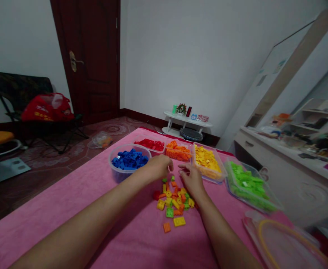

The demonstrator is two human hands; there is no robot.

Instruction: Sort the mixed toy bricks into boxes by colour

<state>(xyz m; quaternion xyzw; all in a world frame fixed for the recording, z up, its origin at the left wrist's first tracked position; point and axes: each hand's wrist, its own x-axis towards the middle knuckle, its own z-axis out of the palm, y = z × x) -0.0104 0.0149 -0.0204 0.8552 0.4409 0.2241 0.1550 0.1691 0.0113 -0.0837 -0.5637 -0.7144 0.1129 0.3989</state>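
My left hand [161, 166] is over the far left side of a loose pile of building bricks [176, 201], close to the orange bricks' container. Its fingers curl inward, and whatever they may hold is hidden. Opposite it, my right hand [193, 180] hovers at the pile's right edge, thumb and fingers apart, with nothing visible between them. Yellow, orange, green and a few red bricks are mixed in the pile on the pink cloth [141, 239]. Nearest to me lie an orange brick [166, 227] and a yellow brick [179, 221].
Clear containers of blue [119, 172], red [160, 149], orange [191, 158], yellow [216, 178] and green bricks [253, 204] curve around the pile. Stacked lids [287, 243] lie at the right front. A drawer cabinet [253, 144] borders the table's right.
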